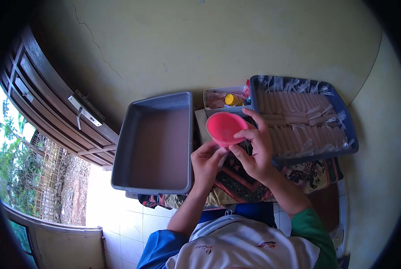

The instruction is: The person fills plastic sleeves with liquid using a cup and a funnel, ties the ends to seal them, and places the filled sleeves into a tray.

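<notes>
A pink funnel (226, 127) is held up in front of the body, its wide mouth facing the camera. My left hand (206, 162) pinches at the funnel's lower end, where a bit of clear plastic shows under the fingers. My right hand (257, 151) grips the funnel's right rim, with a finger over its mouth and the index finger raised. To the left stands a grey tub (192, 148) of brownish-pink liquid. On the right, a blue-grey tray (350, 121) holds rows of filled plastic tubes (294, 107).
Behind the funnel is a small white box (205, 96) with a yellow-lidded jar (230, 99) and plastic in it. Patterned cloth (299, 175) covers the table. At the left, a wooden door (52, 98) stands open beside the tub. A wall rises behind.
</notes>
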Action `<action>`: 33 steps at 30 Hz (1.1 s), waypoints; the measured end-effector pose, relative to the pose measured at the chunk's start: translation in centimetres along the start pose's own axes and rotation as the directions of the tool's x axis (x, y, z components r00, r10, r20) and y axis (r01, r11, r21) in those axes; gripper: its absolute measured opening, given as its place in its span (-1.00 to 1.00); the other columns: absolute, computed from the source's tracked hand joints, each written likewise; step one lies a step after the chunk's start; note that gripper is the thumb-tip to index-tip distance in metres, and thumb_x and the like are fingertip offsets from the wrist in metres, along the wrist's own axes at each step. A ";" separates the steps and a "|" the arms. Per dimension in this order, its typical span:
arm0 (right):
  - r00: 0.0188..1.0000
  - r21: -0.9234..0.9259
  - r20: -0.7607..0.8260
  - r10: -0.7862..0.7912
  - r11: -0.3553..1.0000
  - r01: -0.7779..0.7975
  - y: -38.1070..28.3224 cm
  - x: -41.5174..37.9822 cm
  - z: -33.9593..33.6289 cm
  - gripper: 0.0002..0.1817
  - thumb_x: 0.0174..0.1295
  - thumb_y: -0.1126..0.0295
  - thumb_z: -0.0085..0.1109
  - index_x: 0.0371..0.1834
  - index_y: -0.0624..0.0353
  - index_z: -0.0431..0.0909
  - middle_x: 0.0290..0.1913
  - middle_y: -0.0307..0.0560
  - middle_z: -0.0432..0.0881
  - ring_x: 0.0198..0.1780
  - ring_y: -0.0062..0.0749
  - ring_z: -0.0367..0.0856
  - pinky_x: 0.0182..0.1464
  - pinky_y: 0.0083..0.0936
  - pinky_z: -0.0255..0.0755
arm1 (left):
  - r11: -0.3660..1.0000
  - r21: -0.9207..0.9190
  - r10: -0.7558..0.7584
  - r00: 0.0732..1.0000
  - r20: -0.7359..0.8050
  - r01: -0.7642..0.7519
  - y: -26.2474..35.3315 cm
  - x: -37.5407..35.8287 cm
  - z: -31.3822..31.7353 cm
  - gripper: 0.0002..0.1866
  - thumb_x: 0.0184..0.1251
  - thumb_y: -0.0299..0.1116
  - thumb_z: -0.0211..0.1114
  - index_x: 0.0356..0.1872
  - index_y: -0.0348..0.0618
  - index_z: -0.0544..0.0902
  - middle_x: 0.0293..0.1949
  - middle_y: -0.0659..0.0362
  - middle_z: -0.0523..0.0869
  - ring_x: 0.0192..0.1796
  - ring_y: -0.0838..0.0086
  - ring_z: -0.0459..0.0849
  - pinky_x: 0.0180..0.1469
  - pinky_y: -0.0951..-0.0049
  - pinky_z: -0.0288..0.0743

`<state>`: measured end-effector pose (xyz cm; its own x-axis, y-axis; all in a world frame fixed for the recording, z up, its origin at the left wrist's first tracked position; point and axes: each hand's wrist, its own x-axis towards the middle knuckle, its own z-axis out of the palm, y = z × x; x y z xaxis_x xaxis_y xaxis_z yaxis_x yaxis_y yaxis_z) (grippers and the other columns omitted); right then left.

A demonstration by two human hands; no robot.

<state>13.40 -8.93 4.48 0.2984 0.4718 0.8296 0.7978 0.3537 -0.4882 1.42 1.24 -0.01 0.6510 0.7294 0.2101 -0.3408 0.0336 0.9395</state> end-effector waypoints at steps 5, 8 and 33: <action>0.987 0.157 -0.079 0.139 0.980 -0.125 0.6 -0.7 0.2 -0.71 0.19 0.36 0.33 -0.16 0.24 0.45 0.30 0.26 0.26 0.20 -0.03 0.47 0.16 -0.27 0.40 | 1.000 0.000 0.011 0.999 -0.050 -0.011 0.5 0.2 0.5 -0.88 0.29 -0.56 0.28 -0.20 -0.38 0.66 -0.32 0.13 0.74 -0.24 0.55 0.68 -0.10 0.57 0.53; 0.922 0.412 -0.296 0.252 0.904 -0.115 0.1 0.0 0.9 -0.79 0.18 0.45 0.30 -0.24 0.24 0.45 0.15 0.22 0.41 0.18 0.00 0.47 0.15 -0.27 0.38 | 1.000 -0.014 0.006 0.998 -0.064 -0.007 0.4 0.2 0.4 -0.90 0.29 -0.57 0.28 -0.21 -0.37 0.66 -0.34 0.12 0.73 -0.24 0.55 0.67 -0.09 0.56 0.52; 0.943 0.052 0.289 0.165 0.981 -0.188 1.4 -2.3 0.8 -0.76 0.09 0.53 0.22 -0.15 0.28 0.53 -0.15 0.09 0.62 -0.12 -0.02 0.64 -0.06 -0.32 0.51 | 0.994 -0.060 0.092 0.996 -0.009 -0.092 -0.1 0.6 0.2 -0.92 0.15 -0.63 0.37 -0.32 -0.33 0.71 -0.26 0.17 0.65 -0.15 0.52 0.60 -0.05 0.56 0.44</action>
<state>13.41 -8.89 1.70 0.2615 0.7370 0.6233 0.6991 0.3006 -0.6487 1.94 1.53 0.05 0.6106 0.7357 0.2930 -0.4393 0.0069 0.8983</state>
